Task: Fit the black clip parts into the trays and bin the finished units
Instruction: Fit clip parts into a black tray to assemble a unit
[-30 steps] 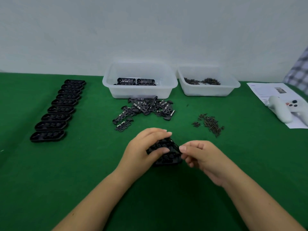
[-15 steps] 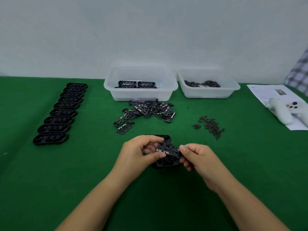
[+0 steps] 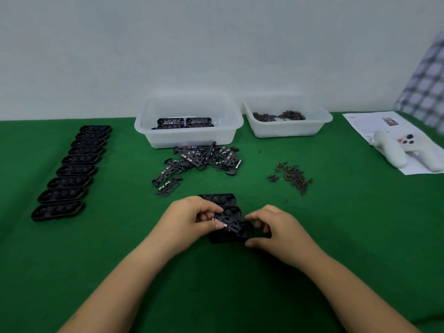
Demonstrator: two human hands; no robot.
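My left hand (image 3: 192, 218) pinches a flat black clip part (image 3: 228, 219) with small metal tabs, tilted over a black tray (image 3: 222, 236) on the green table. My right hand (image 3: 276, 230) curls at the right end of that clip and tray, fingertips touching them. A second black tray (image 3: 217, 199) lies just behind. A heap of loose clip parts (image 3: 199, 162) sits farther back. The left clear bin (image 3: 188, 138) holds several finished units (image 3: 183, 123).
A column of several black trays (image 3: 72, 170) runs along the left. A pile of small dark screws (image 3: 294, 176) lies at right, more in the right clear bin (image 3: 287, 128). A white controller (image 3: 398, 151) rests on paper at the far right.
My left hand has lifted off the top of the tray and now pinches the clip part's left end. The right hand has opened slightly around the right end. A second tray shows behind.
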